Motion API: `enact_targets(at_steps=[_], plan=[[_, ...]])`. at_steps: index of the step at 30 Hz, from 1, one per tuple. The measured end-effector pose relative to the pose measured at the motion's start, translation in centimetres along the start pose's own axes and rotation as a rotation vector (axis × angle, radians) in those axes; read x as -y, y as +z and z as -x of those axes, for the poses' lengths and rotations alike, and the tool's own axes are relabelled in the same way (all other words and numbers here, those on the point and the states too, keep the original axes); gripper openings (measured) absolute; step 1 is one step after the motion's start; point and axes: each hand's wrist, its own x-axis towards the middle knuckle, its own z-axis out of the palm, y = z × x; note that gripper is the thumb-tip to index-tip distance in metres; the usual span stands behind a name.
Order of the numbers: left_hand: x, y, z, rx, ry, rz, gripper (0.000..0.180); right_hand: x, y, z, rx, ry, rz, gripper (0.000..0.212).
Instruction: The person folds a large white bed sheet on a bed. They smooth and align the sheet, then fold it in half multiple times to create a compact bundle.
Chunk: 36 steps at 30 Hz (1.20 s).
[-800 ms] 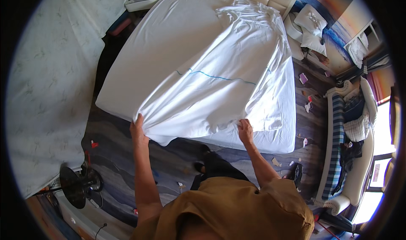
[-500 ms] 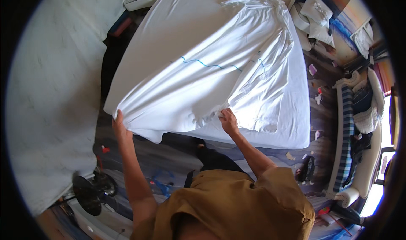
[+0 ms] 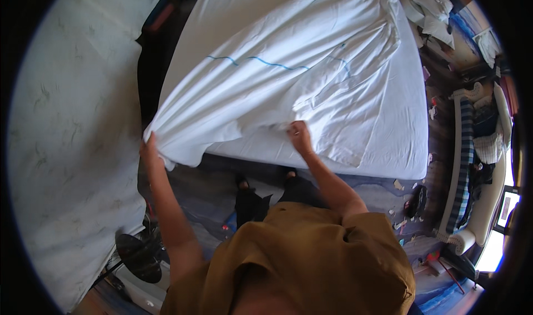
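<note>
1. Fabric under tension: a loose white sheet [image 3: 261,79] stretches across a bed [image 3: 413,154], its near edge drawn toward the bed's left foot corner, its folds heaped over the bed's right half.

2. Just off that corner of the bed, the left hand [image 3: 150,150] of a person in a brown shirt [image 3: 311,248] grasps a gathered end of the sheet; the pleats fanning out from this grip suggest that the pull is strongest here.

3. Above the bed, near its foot edge, the right hand [image 3: 300,136] is curled tight on the same near edge, slightly blurred. The wide spacing of the two grips appears to spread the cloth between them.

4. Thin and supple by its look, the sheet breaks into long, soft ridges, a broken blue line [image 3: 277,65] running across it; the bed's smooth white covering [image 3: 408,115] lies nearly flat beneath.

5. Right of the bed stands a cream sofa [image 3: 491,204] with scrolled arms and a blue-checked pad [image 3: 463,176]; off the bed's far right side rest white pillows [image 3: 436,1]. Left of the bed spreads a large, faintly patterned pale cloth [image 3: 72,148], with a dark round fan [image 3: 139,259] past the bed's foot.
</note>
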Motion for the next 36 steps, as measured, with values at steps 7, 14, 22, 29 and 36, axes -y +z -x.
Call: enact_targets(at_steps=[7, 14, 22, 29, 36], plan=[[0.5, -3.6, -7.8, 0.325, 0.176, -0.918, 0.045, 0.4, -7.8, 1.7, -0.381, 0.286, 0.424, 0.010], [-2.1, -3.0, -8.4, 0.830, -0.487, -0.245, 0.052, 3.9, -6.3, 3.1, -0.704, 0.603, 0.308, 0.016], [-4.4, 0.5, -4.5, 0.947, -0.520, 0.313, 0.040, 8.5, 4.6, 5.5, -0.197, 0.527, 0.049, 0.014], [-7.8, 4.5, -1.9, 0.885, -0.606, 0.530, 0.041, 28.7, 10.1, 3.4, 0.254, -0.087, 0.000, 0.077], [-9.9, 6.5, 1.0, 0.931, -0.607, 0.674, 0.032, 31.7, 10.8, -0.6, 0.107, -0.104, -0.136, 0.057]])
